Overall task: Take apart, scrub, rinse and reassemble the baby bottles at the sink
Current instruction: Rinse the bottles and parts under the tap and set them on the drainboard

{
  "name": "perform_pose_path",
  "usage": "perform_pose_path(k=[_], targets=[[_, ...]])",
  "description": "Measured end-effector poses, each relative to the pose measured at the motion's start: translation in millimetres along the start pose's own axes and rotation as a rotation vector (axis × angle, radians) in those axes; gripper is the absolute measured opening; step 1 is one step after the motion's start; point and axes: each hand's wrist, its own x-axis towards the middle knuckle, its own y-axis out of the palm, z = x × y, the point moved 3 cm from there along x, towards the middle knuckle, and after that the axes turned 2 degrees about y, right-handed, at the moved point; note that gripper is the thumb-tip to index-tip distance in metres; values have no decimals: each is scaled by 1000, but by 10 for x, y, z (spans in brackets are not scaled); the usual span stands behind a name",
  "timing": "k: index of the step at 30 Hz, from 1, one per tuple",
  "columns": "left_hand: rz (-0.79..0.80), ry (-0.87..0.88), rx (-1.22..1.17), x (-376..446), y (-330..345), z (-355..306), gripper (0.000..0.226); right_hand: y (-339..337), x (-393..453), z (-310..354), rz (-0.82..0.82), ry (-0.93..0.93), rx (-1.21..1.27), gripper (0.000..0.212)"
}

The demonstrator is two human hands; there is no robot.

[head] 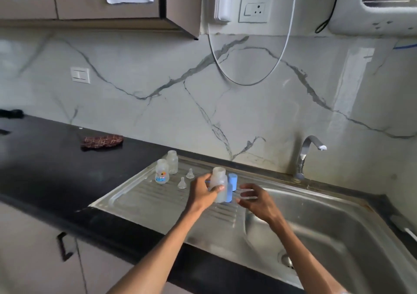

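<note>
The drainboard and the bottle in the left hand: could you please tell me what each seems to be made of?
The drainboard looks like brushed stainless steel: grey, ridged, softly reflective. The bottle held by the left hand seems frosted translucent plastic, cloudy and see-through, though glass cannot be excluded.

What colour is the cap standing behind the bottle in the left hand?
Light blue cap, clearest in the head view.

No legible text or labels.
</note>
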Motion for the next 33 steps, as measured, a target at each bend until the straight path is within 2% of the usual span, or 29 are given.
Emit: perform_pose_path(k=[8, 13, 17, 23, 33], targets=[[-198, -102, 144, -13, -1316, 702, 28, 650, 177, 142, 77, -33, -15, 27], [-285, -119, 175, 26, -1753, 918, 27, 1148, 406, 318, 126, -45, -50, 22], [-285, -136, 182, 87, -1928, 1072, 28, 1557, 563, 520, 140, -117, -110, 18], [-270, -139, 179, 150, -1979, 1242, 32, 1976, 726, 594, 192, -119, -178, 31], [-221, -109, 120, 229, -1797, 1362, 47, 1874, 733, 486, 181, -116, -190, 32]])
